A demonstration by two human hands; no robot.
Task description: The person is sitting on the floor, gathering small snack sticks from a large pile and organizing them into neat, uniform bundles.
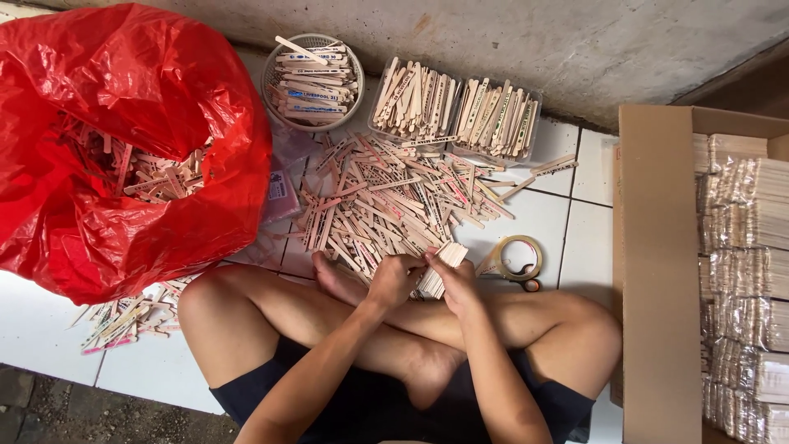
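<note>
Together, both hands — left hand, right hand — clasp a flat wooden stick bundle.

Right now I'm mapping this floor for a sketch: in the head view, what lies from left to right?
Red plastic bag → round basket → stick bundle in both hands → tape roll → cardboard box.

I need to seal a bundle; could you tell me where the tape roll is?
The tape roll lies on the white tiled floor, just right of the right hand, between the loose stick pile and the cardboard box.
</note>
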